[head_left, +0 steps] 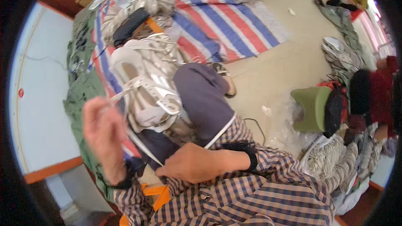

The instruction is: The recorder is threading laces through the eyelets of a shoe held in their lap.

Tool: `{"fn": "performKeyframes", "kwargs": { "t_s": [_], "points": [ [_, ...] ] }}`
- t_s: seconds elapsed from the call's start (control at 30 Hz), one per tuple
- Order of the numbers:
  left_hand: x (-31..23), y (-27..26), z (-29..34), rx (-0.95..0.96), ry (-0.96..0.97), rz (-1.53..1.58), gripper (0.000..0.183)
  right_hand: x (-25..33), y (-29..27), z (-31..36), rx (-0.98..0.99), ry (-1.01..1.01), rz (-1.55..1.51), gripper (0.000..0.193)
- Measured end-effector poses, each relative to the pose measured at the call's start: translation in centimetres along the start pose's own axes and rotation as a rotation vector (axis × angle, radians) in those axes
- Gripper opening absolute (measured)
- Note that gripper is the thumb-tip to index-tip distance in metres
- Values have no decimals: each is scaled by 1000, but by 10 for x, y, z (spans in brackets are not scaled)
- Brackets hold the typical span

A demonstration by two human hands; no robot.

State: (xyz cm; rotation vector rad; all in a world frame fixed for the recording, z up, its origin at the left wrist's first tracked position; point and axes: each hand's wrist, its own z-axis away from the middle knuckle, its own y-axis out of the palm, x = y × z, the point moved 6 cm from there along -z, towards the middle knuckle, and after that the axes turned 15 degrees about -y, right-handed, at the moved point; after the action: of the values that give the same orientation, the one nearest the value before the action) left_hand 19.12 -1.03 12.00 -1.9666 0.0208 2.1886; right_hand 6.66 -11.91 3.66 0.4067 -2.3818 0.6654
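A white shoe (150, 111) rests between my knees, its open eyelet flaps facing me. A white shoelace (144, 147) runs from it down to my right hand (193, 164), whose fingers are closed on it. My left hand (104, 125) is raised left of the shoe and blurred by motion; its fingers look curled, and a strip of white lace from the shoe reaches its fingertips. Just beyond, more white shoes (157, 52) are heaped against my legs, with laces across them. A white cord also lies over my right thigh; whether it joins the held lace, I cannot tell.
Striped sheeting (234, 21) covers the floor ahead, with a pile of pale shoes (146, 0) on it. Green cloth (86, 83) lies along the left. To the right are a green stool (310, 109), a seated person (377, 96), clear plastic and bundles of laces (324, 157).
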Motion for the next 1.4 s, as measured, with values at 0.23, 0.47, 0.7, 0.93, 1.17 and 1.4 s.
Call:
{"fn": "performKeyframes", "kwargs": {
  "t_s": [0.23,0.47,0.7,0.93,1.17,1.4],
  "points": [
    [46,-192,22,101,33,339,33,-36,-102,54,-867,428,-557,25],
    [173,-251,16,-24,-384,960,20,-65,-182,178,-1606,76,-678,32],
    [293,-354,71,-403,-199,47,70,-114,-193,340,-2130,249,-498,27],
    [255,-347,82,-533,-109,-321,67,-62,-211,470,-2301,354,-201,22],
    [203,-374,62,-508,-247,-241,67,-4,-258,503,-2220,483,43,16],
    [126,-389,5,-574,-29,-13,49,50,-297,469,-1990,661,136,21]
  ]
}}
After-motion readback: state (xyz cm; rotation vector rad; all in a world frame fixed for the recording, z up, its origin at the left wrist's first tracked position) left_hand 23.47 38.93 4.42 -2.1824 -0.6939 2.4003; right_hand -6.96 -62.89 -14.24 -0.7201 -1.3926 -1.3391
